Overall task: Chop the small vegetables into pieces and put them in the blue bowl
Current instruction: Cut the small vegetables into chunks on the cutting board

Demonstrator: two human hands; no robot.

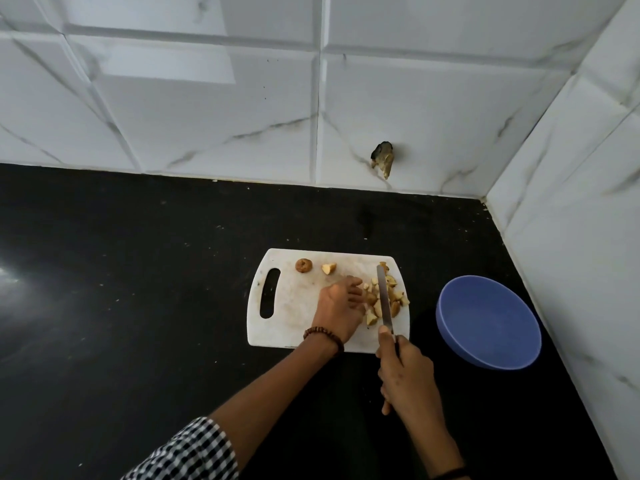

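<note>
**A:** Kitchen corner, chopping under way: where do the vegetables stand?

**B:** Most are cut. A heap of chopped pieces [396, 299] lies at the right end of the white cutting board [294, 306]. One whole small vegetable [304, 265] and a cut half [328, 268] sit apart near the board's far edge, uncut.

**A:** And the hands?

**B:** The right hand [405, 372] is wrapped round the handle of the knife [383, 292], forefinger laid along the spine, and the blade runs through the middle of the heap. The left hand [337, 306], a bead bracelet [323, 336] at its wrist, has its fingers bent down with the tips on pieces at the heap's left edge. Whether it pinches one piece or only steadies them cannot be told from here.

**A:** The bowl?

**B:** The blue bowl [488, 322] waits on the black countertop [138, 271] just right of the board, near the tiled wall, and nothing shows inside it.

**A:** So, by your reckoning?

**B:** Cutting looks well past halfway. The two stragglers remain, and the whole transfer to the bowl is not yet begun
</note>
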